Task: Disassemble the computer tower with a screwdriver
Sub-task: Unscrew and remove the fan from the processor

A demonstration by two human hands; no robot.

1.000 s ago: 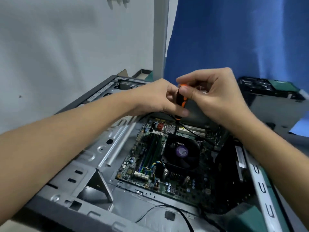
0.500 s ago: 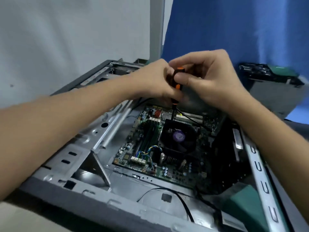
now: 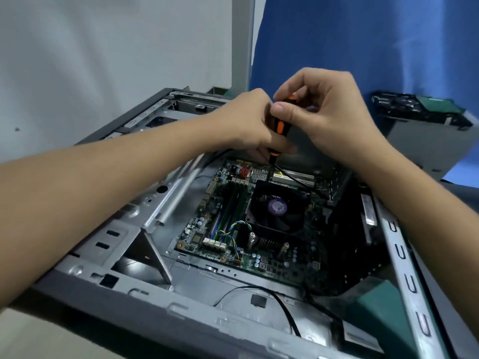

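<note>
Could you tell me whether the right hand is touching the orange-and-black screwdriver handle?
Touching. The head view shows the right hand pinching the top of the orange-and-black screwdriver handle between thumb and fingers, while the left hand grips it lower down.

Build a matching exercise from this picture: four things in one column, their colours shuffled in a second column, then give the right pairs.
Column one:
1. screwdriver
2. fan
3. cloth
4. computer case

Column two:
A. blue
B. grey metal
C. orange and black
D. black with a purple centre label

Pairs: 1-C, 2-D, 3-A, 4-B
</note>
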